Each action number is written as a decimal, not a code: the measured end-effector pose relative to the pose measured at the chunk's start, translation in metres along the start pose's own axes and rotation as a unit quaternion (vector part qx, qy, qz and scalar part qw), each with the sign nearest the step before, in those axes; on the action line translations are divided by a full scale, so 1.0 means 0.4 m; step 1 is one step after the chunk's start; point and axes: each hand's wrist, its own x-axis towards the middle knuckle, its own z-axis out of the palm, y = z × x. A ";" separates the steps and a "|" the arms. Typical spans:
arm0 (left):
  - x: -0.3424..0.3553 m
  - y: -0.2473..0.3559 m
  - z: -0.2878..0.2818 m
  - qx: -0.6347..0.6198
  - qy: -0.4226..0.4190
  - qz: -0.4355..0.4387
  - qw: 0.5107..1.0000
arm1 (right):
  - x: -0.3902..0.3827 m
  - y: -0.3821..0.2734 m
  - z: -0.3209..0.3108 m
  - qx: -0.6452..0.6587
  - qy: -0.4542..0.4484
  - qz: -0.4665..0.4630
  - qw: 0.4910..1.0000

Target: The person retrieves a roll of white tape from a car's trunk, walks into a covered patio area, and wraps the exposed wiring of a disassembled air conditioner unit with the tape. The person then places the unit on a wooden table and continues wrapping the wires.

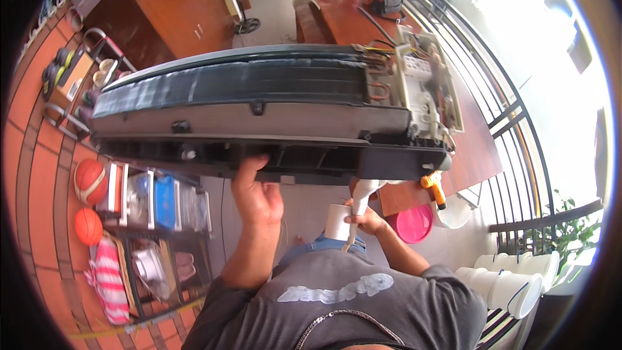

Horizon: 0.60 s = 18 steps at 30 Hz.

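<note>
- While the left hand (258, 198) grips the lower edge of a long, dark air-conditioner unit (214, 120), its thumb over the rim, the right hand (370, 220) is closed around a white wrapped pipe (365, 199) below the unit's right end.
- A white roll of tape (336, 222) sits just beside the right hand; whether its fingers also hold the roll cannot be told.
- The unit spans the view in front of the person, slightly tilted, its dark finned coil (259, 81) exposed.
- At its right end, copper bends (380, 92) and wires (382, 48) adjoin a pale housing (418, 94).
- Behind that end stretches a brown bench (476, 146); whether the unit rests on it is unclear.
- An orange-yellow drill (433, 185) is near the unit's lower right corner, above a pink basin (414, 225).
</note>
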 end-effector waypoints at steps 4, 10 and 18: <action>0.233 -0.075 0.103 0.011 -0.049 -0.123 0.991 | 0.049 -0.076 0.015 0.037 0.169 -0.077 0.982; 0.534 -0.250 0.236 -0.022 -0.224 -0.249 0.942 | 0.175 -0.130 -0.008 0.015 0.308 -0.192 0.932; 0.759 -0.525 0.294 0.069 -0.243 -0.389 0.886 | 0.322 -0.087 -0.068 0.082 0.510 -0.132 0.846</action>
